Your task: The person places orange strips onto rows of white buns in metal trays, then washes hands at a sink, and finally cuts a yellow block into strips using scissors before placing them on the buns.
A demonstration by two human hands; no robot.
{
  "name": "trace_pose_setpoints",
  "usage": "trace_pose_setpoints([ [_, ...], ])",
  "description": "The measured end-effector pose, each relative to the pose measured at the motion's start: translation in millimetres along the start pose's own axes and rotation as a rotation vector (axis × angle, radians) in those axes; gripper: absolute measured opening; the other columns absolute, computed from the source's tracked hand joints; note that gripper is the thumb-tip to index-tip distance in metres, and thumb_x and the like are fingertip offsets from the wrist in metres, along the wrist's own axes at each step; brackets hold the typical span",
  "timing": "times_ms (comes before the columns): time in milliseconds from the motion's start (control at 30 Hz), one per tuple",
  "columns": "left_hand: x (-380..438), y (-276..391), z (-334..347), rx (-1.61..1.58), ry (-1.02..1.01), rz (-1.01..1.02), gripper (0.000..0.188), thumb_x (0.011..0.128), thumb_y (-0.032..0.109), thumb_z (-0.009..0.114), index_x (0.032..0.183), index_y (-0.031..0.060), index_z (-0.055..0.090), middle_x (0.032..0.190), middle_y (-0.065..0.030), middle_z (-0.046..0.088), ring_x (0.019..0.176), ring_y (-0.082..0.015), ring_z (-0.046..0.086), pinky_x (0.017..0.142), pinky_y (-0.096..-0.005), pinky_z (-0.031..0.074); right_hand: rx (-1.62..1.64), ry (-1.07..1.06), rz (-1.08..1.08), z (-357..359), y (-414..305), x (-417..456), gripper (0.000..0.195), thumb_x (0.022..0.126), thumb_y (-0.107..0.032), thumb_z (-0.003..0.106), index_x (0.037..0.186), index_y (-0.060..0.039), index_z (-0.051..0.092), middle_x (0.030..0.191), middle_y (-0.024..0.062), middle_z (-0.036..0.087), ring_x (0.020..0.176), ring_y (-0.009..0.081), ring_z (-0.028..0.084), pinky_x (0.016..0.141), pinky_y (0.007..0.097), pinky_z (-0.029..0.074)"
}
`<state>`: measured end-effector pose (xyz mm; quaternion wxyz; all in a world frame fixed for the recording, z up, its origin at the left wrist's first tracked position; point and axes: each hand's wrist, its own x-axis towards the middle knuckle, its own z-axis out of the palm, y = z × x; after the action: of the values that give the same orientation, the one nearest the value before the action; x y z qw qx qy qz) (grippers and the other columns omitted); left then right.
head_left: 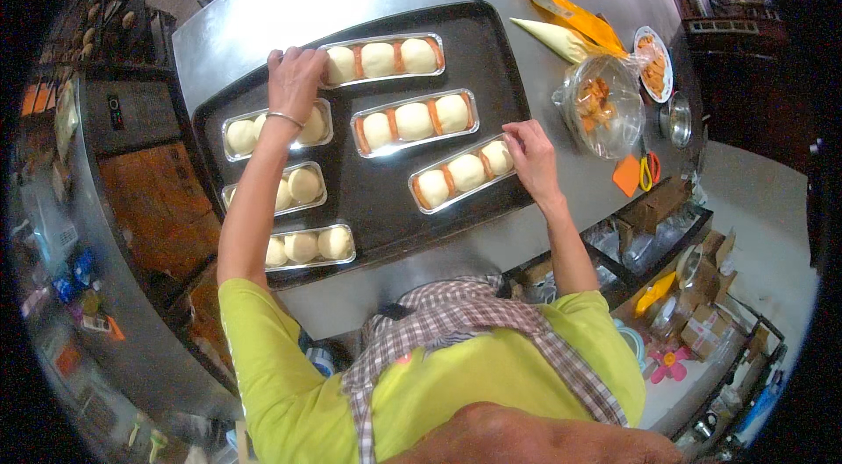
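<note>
A dark baking tray (395, 201) holds several foil loaf pans of pale dough balls. At its far side, my left hand (296, 79) has its fingers curled on the left end of the far foil pan (385, 76). My right hand (534, 158) pinches the right end of the near-right foil pan (468, 195). Between these two lies the middle foil pan (416, 122). All three have orange-brown filling between and beside the dough balls. On the tray's left, three more pans hold dough balls (301, 247) with no filling visible; my left forearm partly covers them.
Right of the tray are a plastic-covered bowl of orange filling (595, 105), a pale piping bag (552, 40), a yellow bag (559, 0) and a plate of filling (652, 69). An orange scraper (626, 176) and scissors (649, 169) lie near the steel table's (460, 260) right edge.
</note>
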<state>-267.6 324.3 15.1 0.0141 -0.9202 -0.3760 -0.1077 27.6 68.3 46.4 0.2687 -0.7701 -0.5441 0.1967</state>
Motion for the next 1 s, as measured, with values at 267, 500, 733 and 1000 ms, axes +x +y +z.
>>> trace_pose_setpoints([
  [267,0,12,-1,0.087,-0.114,-0.028,0.037,0.082,0.008,0.051,0.118,0.0181,0.051,0.085,0.0001,0.062,0.086,-0.0201,0.057,0.087,-0.0419,0.034,0.020,0.067,-0.016,-4,18,-22,0.013,0.083,-0.010,0.060,0.094,-0.0040,0.061,0.088,0.0104,0.058,0.077,0.0269,0.060,0.067,0.0354,0.049],
  [500,-13,20,-3,0.082,-0.107,-0.048,0.036,0.083,0.008,0.051,0.118,0.0183,0.052,0.089,-0.0006,0.062,0.087,-0.0197,0.057,0.088,-0.0434,0.033,0.038,0.093,0.060,-4,35,-63,0.012,0.083,-0.007,0.060,0.094,-0.0042,0.061,0.088,0.0111,0.058,0.074,0.0270,0.059,0.064,0.0347,0.048],
  [733,-50,31,-45,-1.630,0.144,-0.901,0.041,0.093,0.040,0.046,0.119,0.0084,0.052,0.119,-0.0093,0.056,0.110,-0.0240,0.053,0.090,-0.0408,0.044,0.129,0.082,0.059,-23,25,-67,0.013,0.084,-0.007,0.057,0.095,-0.0015,0.060,0.087,0.0113,0.057,0.076,0.0236,0.058,0.068,0.0325,0.046],
  [1000,-180,105,-124,-2.637,0.402,-0.542,0.075,0.086,0.067,0.024,0.125,0.0081,0.049,0.138,-0.0095,0.042,0.125,-0.0309,0.041,0.098,-0.0548,0.038,0.372,0.046,-0.285,4,-28,-61,0.032,0.092,-0.021,0.050,0.118,-0.0022,0.053,0.115,0.0155,0.053,0.106,0.0276,0.052,0.088,0.0342,0.044],
])
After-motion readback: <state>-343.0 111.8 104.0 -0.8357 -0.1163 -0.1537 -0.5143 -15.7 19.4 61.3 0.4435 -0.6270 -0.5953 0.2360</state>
